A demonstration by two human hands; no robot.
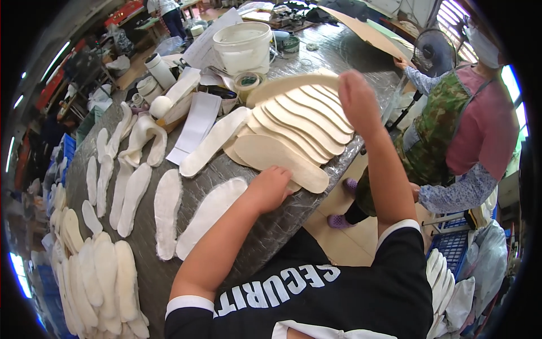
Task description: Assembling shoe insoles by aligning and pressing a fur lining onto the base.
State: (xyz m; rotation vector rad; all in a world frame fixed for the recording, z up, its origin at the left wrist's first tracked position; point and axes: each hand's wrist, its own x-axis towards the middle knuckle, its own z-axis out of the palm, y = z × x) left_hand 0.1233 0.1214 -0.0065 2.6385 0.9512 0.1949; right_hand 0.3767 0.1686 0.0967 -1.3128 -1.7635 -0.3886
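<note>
Cream-coloured shoe insoles (pixel 299 121) lie fanned in an overlapping stack on the dark table. My left hand (pixel 270 189) is closed at the near edge of the front insole (pixel 282 161), its fingertips partly hidden. Over the far right side of the stack, my right hand (pixel 359 101) is raised and somewhat blurred. Its closed fingers meet the right end of a curved insole (pixel 293 86) lifted above the others. Left of the stack lies a single long white insole (pixel 214 141). Fluffy white insoles (pixel 168 214) rest nearer my left forearm.
A white bucket (pixel 243 48), a tape roll (pixel 247 82) and a white bottle (pixel 160 70) stand at the back. More insoles (pixel 101 277) are piled at the lower left. To the right, a co-worker (pixel 463 124) holds a large brown board (pixel 367 34) beside a fan (pixel 435 50).
</note>
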